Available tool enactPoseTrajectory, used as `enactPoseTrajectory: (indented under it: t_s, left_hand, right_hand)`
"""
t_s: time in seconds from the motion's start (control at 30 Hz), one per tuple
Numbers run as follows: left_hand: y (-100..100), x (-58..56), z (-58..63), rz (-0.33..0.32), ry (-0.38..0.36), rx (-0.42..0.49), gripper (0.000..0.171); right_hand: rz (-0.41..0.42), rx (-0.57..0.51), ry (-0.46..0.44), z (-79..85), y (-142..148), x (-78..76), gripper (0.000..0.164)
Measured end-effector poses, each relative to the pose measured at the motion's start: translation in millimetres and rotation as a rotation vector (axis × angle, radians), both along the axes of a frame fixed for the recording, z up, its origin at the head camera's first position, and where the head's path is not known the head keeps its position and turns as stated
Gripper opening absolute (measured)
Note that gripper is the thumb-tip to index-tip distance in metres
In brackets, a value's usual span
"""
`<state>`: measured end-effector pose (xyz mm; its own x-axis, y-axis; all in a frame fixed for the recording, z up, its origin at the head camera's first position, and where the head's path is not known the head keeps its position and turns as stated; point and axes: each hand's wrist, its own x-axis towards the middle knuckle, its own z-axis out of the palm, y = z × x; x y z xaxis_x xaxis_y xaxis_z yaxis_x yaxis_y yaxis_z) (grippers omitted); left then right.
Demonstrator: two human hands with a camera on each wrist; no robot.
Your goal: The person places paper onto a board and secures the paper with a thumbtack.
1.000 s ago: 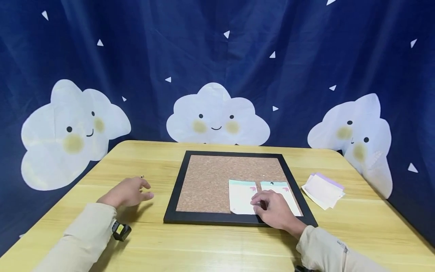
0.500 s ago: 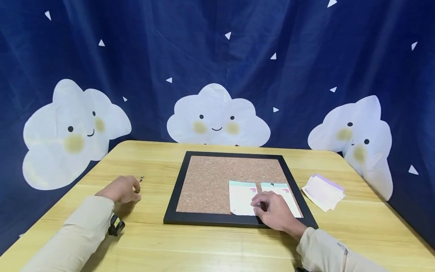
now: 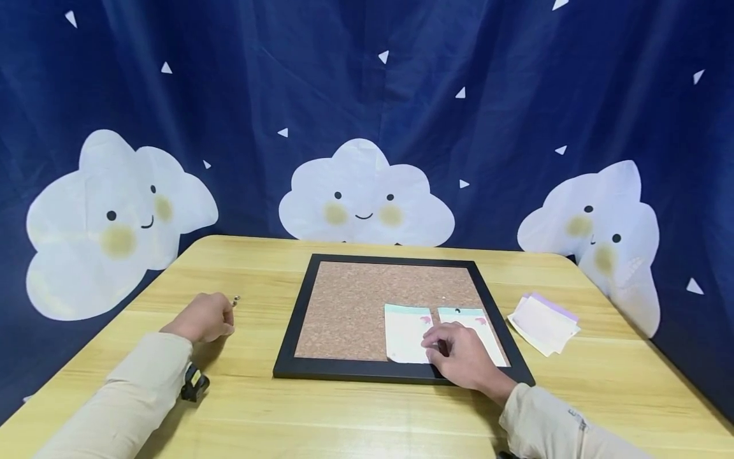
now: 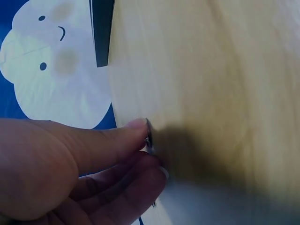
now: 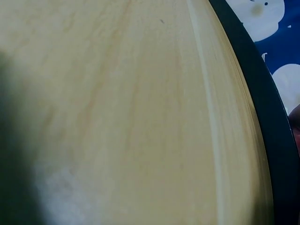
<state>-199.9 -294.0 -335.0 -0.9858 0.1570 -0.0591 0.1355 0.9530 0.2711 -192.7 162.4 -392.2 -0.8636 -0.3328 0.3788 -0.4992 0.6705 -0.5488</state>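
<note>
L hand [image 3: 203, 317] left of board, thumb + fingertip pinching a small metal tack (prob.) [image 4: 148, 137] just above table [image 3: 252, 408]. More tiny metal bits [image 3: 236, 301] beside it, far side. R hand [image 3: 461, 357] at near right of corkboard [image 3: 346, 312], fingers bent over L note [image 3: 406, 333] and R note [image 3: 486, 336]; can't tell if gripping or just resting, R wrist cam misses it. Dark pin [image 3: 457, 311] at R note's top; none seen on L note.

Risks, my guess: tack slips/rolls if pinch off-centre; pricked fingertip if point turned in; L note skews if R hand drags.
</note>
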Motion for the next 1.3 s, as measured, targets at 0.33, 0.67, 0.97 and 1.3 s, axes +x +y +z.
enactPoseTrajectory:
  t_s: [0.33, 0.67, 0.97, 1.3]
  left_hand:
    - [5, -4.0, 1.8, -0.014, 0.024, -0.056, 0.024]
    - [9, -2.1, 3.9, -0.006, -0.015, 0.024, 0.029]
    - [28, 0.1, 8.3, -0.035, 0.045, 0.121, 0.017]
    - [57, -0.7, 15.4, -0.083, 0.088, 0.225, 0.021]
  right_hand:
    - [-0.002, -0.012, 0.016, 0.2, 0, 1.8, 0.016]
    - [0.009, -0.010, 0.027, -0.2, -1, 1.6, 0.016]
    - [0.010, -0.002, 0.031, -0.9, -2, -0.8, 0.017]
    - [0.069, 0.020, 0.075, 0.5, 3, -3.9, 0.015]
